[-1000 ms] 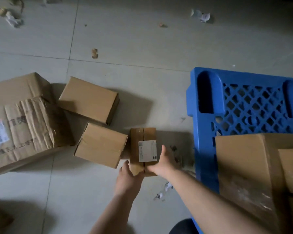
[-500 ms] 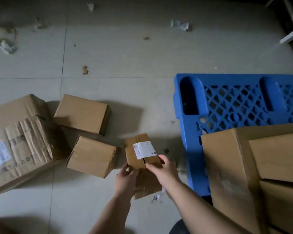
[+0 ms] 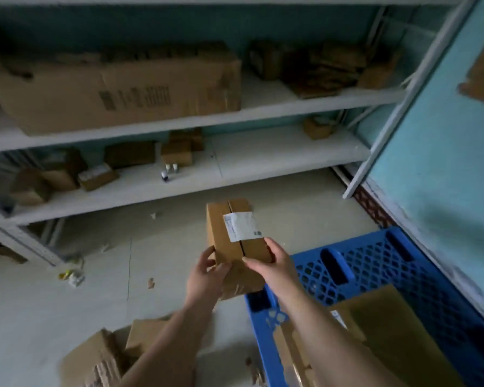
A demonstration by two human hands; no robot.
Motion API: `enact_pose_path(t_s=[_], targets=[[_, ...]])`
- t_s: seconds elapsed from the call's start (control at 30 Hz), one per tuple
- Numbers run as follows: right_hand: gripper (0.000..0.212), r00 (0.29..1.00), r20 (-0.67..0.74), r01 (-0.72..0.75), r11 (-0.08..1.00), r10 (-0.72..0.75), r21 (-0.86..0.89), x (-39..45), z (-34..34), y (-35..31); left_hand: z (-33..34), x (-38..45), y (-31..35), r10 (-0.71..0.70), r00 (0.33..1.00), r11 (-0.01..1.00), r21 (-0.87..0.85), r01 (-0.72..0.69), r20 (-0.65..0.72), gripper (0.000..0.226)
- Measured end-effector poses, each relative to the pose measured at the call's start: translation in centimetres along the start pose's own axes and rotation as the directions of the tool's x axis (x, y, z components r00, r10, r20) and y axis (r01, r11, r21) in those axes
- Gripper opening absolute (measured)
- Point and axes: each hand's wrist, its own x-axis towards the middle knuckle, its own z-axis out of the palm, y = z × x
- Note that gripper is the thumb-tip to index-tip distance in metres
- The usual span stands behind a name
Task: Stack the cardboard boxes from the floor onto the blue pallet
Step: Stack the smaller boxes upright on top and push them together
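Note:
I hold a small cardboard box with a white label (image 3: 236, 241) in the air in front of me, above the floor by the pallet's near-left corner. My left hand (image 3: 206, 272) grips its left lower side and my right hand (image 3: 268, 262) grips its right near edge. The blue pallet (image 3: 375, 263) lies at the lower right against the wall. A large cardboard box (image 3: 389, 339) sits on the pallet's near part. More cardboard boxes (image 3: 109, 356) lie on the floor at the bottom left, partly hidden by my left arm.
White shelves (image 3: 263, 107) run along the far wall, holding a big carton (image 3: 123, 90) and several small boxes. A turquoise wall (image 3: 436, 141) stands to the right of the pallet. Paper scraps (image 3: 72, 276) litter the pale tiled floor.
Both hands have lifted the labelled box off the floor and carried it up and toward the pallet. My view has swung up from the floor to the shelves and wall.

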Motion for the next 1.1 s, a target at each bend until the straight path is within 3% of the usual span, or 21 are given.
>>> enact_pose_path(t_s=[0.13, 0.23, 0.37, 0.57, 0.83, 1.1], targets=[[0.059, 0.985, -0.087, 0.155, 0.985, -0.148, 0.071, -3.0, -8.4, -10.1, 5.9, -4.7, 10.8, 0.158, 0.984, 0.987, -0.037, -0.155, 0.087, 0.042], [0.054, 0.955, -0.2, 0.243, 0.964, -0.219, 0.107, -4.7, -14.5, -14.4, 10.8, -7.3, 15.8, 0.225, 0.958, 0.974, -0.018, -0.225, 0.179, 0.038], [0.061, 0.894, -0.358, 0.314, 0.947, -0.27, 0.071, -6.6, -20.7, -16.3, 17.1, -9.6, 19.0, 0.262, 0.918, 0.961, 0.007, -0.277, 0.298, 0.043], [0.056, 0.789, -0.572, 0.336, 0.937, -0.225, 0.095, -9.1, -26.9, -15.3, 25.1, -11.1, 20.0, 0.29, 0.824, 0.925, 0.078, -0.372, 0.486, 0.048], [0.054, 0.53, -0.841, 0.323, 0.943, -0.109, 0.081, -12.4, -31.9, -13.3, 33.0, -12.1, 19.5, 0.227, 0.559, 0.868, 0.095, -0.488, 0.797, 0.051], [0.064, 0.306, -0.951, 0.263, 0.958, 0.03, 0.115, -16.5, -31.7, -10.3, 37.1, -13.8, 16.6, 0.089, 0.307, 0.816, 0.107, -0.568, 0.947, 0.054]])
